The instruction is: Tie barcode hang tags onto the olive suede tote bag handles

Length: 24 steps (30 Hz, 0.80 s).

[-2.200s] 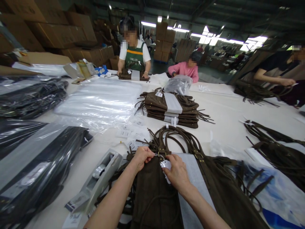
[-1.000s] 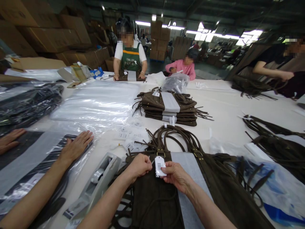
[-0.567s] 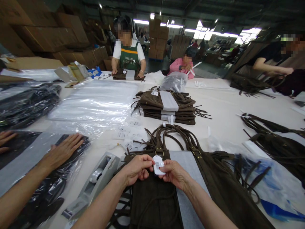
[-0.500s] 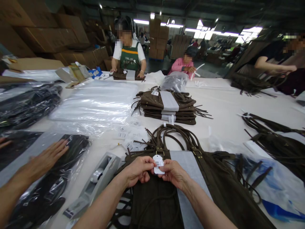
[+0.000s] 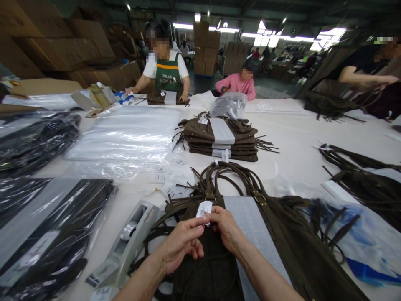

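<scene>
A white hang tag with printed marks is upright over a dark brown bag lying in front of me. My right hand pinches the tag at its lower right edge. The thumb and forefinger of my left hand close on its lower edge, while the other fingers curl loosely below. A small orange spot shows by the fingertips; I cannot make out what it is. Grey-white paper is wrapped across the bag, and its looped handles reach away from me.
A grey tape dispenser stands left of my hands, beside a bag in clear plastic. Beyond are loose printed labels, clear plastic sleeves and stacked brown bags. People work across the table.
My left hand has shifted down, and the tag has moved slightly left and up. Another person's hands have left the plastic-wrapped bag at left. Across the table, a co-worker's hand has reached sideways.
</scene>
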Available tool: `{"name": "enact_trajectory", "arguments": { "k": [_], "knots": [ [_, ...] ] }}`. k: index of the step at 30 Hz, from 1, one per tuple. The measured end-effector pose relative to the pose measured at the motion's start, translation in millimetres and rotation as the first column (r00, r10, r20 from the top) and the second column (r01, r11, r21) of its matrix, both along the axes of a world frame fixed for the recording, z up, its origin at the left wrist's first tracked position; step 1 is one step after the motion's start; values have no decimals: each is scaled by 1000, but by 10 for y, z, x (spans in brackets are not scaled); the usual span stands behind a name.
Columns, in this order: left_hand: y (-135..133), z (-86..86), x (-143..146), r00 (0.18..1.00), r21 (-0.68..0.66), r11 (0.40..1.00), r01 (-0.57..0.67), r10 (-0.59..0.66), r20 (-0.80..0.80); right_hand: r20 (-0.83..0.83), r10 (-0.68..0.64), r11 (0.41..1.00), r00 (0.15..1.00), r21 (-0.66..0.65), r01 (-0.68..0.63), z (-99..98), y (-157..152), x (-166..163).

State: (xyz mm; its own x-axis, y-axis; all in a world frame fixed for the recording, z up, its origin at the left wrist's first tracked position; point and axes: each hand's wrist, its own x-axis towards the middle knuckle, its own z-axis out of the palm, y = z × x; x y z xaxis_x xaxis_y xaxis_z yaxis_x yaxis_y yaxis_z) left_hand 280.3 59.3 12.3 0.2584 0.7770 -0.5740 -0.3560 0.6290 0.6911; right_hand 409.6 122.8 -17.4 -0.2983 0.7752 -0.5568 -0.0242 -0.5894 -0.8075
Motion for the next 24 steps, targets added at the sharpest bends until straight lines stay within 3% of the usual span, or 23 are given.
{"name": "enact_trajectory", "arguments": {
  "k": [4,10,16,21,24],
  "knots": [
    [-10,-37,12,994,-9,994,-107,107,35,-106,121,992,987,-21,-124,46,-53,29],
    [56,-55,22,981,-28,984,-174,176,84,-180,122,992,976,-10,-126,65,-131,38],
    [130,-26,118,971,-44,971,-235,232,-50,-190,68,998,980,24,-64,-5,-193,49],
    [178,-109,142,918,53,944,-325,328,-221,-8,26,997,1000,71,-25,-45,-191,125],
    [204,-150,106,877,91,946,-312,324,-354,29,-15,993,999,119,11,-48,-153,196]
  ]
}}
